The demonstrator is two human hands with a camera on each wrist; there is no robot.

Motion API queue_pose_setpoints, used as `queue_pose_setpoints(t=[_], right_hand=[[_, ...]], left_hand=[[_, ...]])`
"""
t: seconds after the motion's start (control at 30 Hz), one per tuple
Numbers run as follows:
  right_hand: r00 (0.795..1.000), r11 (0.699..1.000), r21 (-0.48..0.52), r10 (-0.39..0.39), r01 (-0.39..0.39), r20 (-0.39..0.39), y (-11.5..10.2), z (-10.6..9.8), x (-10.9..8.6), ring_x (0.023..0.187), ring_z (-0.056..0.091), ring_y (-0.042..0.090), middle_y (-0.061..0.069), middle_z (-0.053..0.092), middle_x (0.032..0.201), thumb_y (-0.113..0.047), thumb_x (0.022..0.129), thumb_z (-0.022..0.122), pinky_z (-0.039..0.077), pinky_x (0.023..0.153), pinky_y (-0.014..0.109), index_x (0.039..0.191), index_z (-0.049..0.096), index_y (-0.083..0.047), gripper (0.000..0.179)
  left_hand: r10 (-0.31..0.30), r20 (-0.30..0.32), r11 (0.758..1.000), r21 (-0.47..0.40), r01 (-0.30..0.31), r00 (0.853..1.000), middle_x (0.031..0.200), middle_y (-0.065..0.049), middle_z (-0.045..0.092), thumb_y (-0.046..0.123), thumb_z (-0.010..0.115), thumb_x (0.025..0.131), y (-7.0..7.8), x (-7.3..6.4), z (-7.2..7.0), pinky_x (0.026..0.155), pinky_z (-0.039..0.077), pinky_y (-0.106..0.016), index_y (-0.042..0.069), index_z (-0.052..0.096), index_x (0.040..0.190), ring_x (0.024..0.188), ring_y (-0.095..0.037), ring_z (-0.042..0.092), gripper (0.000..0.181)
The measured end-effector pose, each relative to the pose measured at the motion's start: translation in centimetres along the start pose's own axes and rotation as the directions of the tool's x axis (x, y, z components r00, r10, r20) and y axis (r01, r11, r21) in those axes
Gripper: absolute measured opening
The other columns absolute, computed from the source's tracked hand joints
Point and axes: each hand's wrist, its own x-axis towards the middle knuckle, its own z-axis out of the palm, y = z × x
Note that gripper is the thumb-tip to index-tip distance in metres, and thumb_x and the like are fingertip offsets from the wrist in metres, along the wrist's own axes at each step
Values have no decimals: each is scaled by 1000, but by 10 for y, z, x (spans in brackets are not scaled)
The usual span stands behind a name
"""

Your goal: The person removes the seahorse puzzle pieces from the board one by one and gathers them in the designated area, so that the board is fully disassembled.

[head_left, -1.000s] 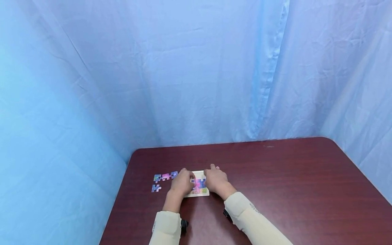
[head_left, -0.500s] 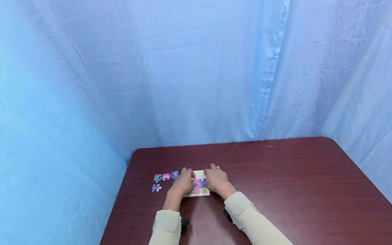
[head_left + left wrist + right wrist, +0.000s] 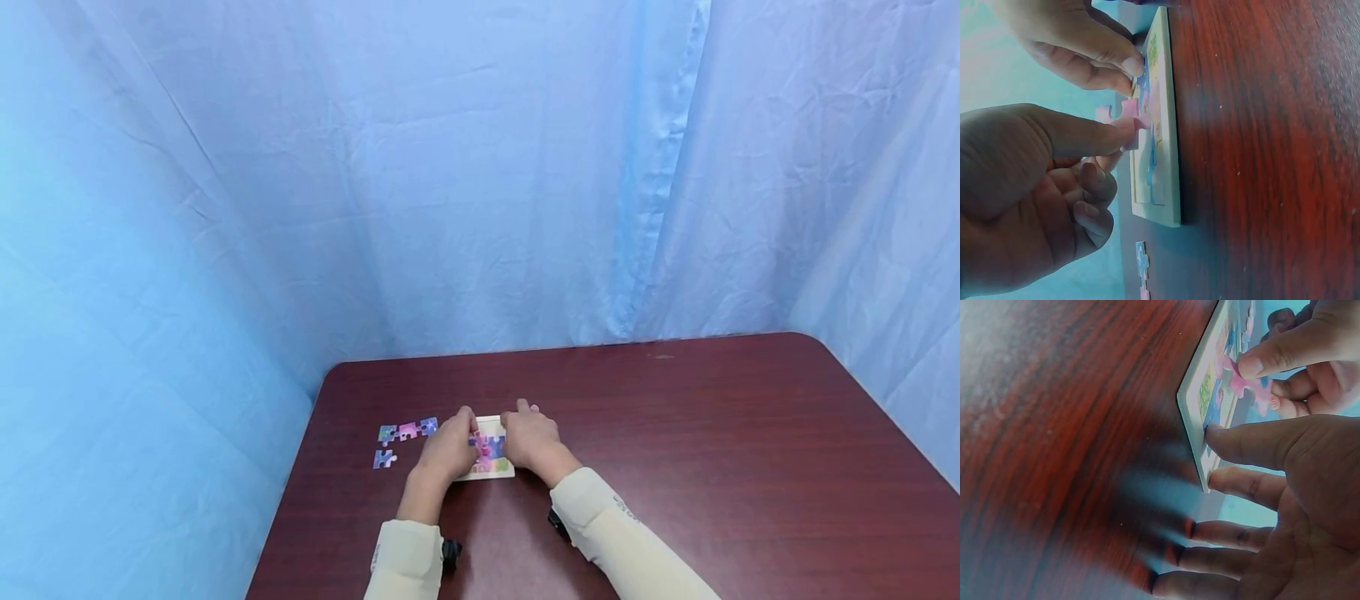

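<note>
My left hand (image 3: 450, 447) pinches a pink jigsaw piece (image 3: 1130, 109) between thumb and forefinger, tilted over the puzzle tray; its other fingers curl in. The pale tray (image 3: 1170, 156) lies flat on the table, with pink, blue and green-yellow pieces fitted in it and bare backing at its far part. On the tray's right side rests my right hand (image 3: 530, 437), its thumb pressing a blue piece (image 3: 496, 447) and its forefinger at the far edge. The remaining right fingers spread straight, tips down at the tabletop. Part of the tray's left side is hidden behind my left hand.
Several loose jigsaw pieces lie left of the tray: a pink one (image 3: 407, 431) in a back row between two bluish ones, and a blue-purple one (image 3: 384, 459) nearer me. The dark red table (image 3: 712, 467) reaches back to blue curtains (image 3: 487, 208).
My left hand has shifted slightly at the tray, its fingers drawing closer together at the far end, with the pink piece in its pinch. The right hand stays in place.
</note>
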Motion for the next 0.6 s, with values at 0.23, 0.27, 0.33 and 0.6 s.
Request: queue_pose_setpoints(t=[0.23, 0.27, 0.33, 0.6], right_hand=[[1000, 1000, -9, -4, 4, -1, 0, -2, 1, 144, 54, 42, 20, 51, 156, -17, 97, 65, 60, 92, 59, 127, 73, -14, 31], [1000, 1000, -10, -4, 4, 0, 0, -2, 1, 144, 54, 42, 21, 51, 156, -17, 97, 65, 60, 91, 59, 127, 73, -14, 31], [1000, 1000, -7, -4, 4, 3, -1, -1, 1, 144, 54, 42, 21, 51, 157, -16, 97, 66, 60, 91, 58, 128, 73, -14, 32], [1000, 1000, -1, 0, 0, -2, -2, 0, 0, 142, 55, 42, 20, 54, 151, -15, 97, 68, 60, 91, 57, 132, 72, -15, 35]], left_hand=[[72, 20, 997, -24, -72, 997, 77, -2, 55, 2, 74, 92, -3, -6, -6, 65, 42, -32, 10, 53, 95, 68, -18, 50, 23], [74, 24, 997, -27, -74, 997, 77, -2, 54, 3, 73, 93, -3, -7, -6, 64, 41, -31, 11, 53, 95, 68, -17, 50, 22], [77, 23, 996, -40, -76, 997, 77, -1, 53, 5, 73, 94, -5, -8, -5, 64, 40, -31, 12, 53, 94, 68, -17, 49, 21], [19, -35, 990, -140, -24, 999, 86, 0, 60, 14, 72, 100, -17, -11, -7, 68, 45, -31, 14, 61, 97, 72, -14, 52, 12]])
